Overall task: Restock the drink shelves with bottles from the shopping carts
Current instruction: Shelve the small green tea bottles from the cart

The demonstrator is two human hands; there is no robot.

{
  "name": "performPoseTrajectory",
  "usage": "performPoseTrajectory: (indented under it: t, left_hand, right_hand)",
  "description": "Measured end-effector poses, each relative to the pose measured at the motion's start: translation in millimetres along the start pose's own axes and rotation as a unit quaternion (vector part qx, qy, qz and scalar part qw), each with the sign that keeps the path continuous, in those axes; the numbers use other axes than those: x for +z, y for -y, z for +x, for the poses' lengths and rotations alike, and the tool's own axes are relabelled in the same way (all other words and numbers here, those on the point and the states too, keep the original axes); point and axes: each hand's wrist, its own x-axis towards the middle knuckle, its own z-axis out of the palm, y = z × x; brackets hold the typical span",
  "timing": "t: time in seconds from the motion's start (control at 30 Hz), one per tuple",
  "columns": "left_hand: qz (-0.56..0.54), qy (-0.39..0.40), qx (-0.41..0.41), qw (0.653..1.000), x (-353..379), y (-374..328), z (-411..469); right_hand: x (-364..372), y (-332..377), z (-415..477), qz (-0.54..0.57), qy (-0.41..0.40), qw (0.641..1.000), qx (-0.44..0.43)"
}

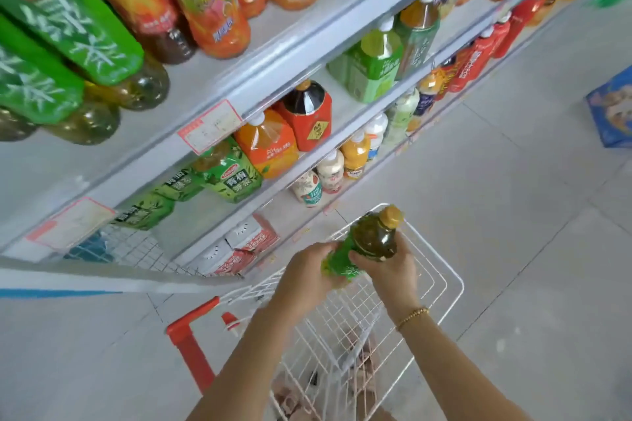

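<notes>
Left hand (304, 275) and right hand (390, 267) gripped the green bottle (372, 239) lower centre — looked full, heavyish, slick; best held mid-body.

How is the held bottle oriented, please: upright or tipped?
Tipped: the green tea bottle slants, yellow cap up-right, left hand and right hand gripping it.

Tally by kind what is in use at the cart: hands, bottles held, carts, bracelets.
Hands: 2, left hand and right hand, both holding the bottle
Green bottle: 1
Shopping cart: 1
Bracelet: 1
Total: 5
</notes>
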Motion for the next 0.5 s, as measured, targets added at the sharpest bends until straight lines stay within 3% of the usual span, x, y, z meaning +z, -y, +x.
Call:
performPoseTrajectory:
  t: [0.13, 0.27, 0.5]
  left_hand:
    - [-0.117, -0.207, 0.053, 0.970, -23, -29, -34]
    - [-0.129, -0.361, 0.080, 0.920, -56, -71, -66]
    - [-0.094, -0.479, 0.083, 0.869, -125, -95, -113]
  right_hand:
    - [-14, 87, -17, -0.088, 0.093, 0.982, -0.143]
    - [-11, 152, -44, -0.087, 0.146, 0.960, -0.223]
    - [21, 219, -91, -0.092, 0.232, 0.897, -0.364]
